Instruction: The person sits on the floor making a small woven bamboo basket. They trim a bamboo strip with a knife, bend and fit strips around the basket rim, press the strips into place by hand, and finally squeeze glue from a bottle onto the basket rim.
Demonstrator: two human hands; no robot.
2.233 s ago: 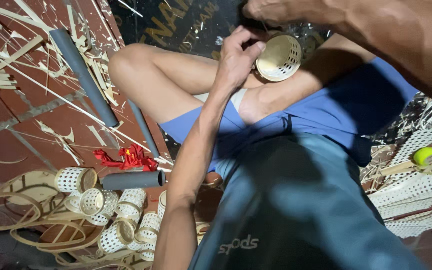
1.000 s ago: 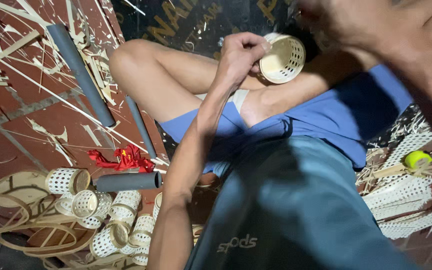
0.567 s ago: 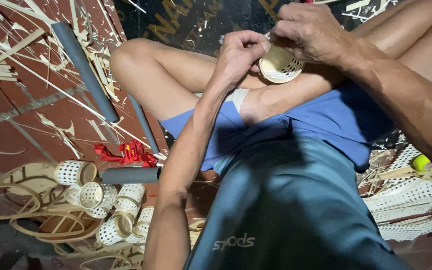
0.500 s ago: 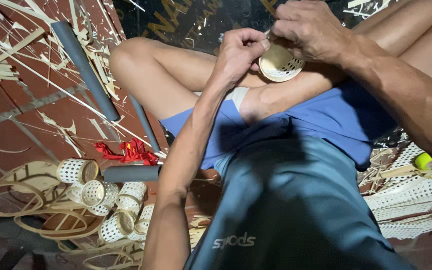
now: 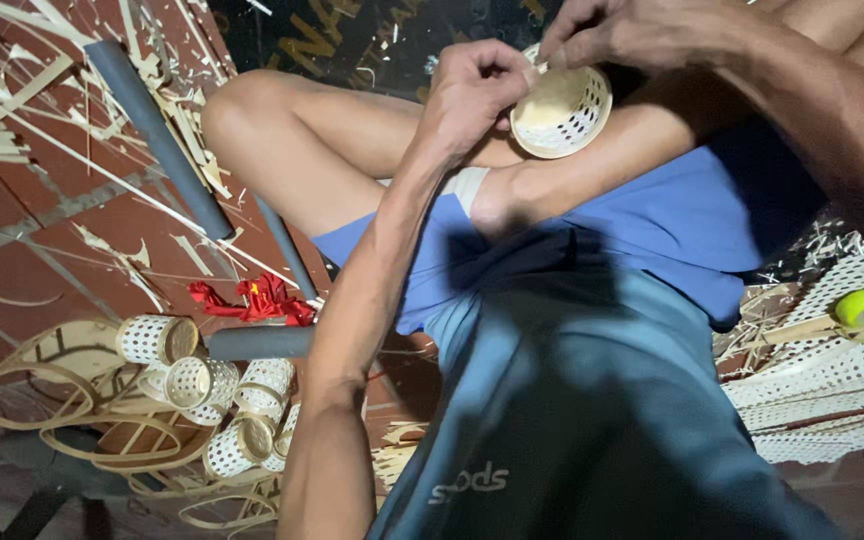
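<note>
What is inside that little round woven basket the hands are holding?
The small woven basket looks empty; its perforated inner wall shows. The right hand covers its far rim, the left hand its side.

Sign: a dark board (image 5: 352, 40) with big yellow letters lies flat on the floor at the top, past the knee.
Label: small white print (image 5: 467, 483) on the blue-grey shirt, near the bottom.
Packages: none.
Screens: none.

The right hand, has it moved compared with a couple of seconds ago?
Yes. The right hand came down from the upper frame edge toward the raised bare knee, and now pinches the rim of the small round woven basket.
</note>
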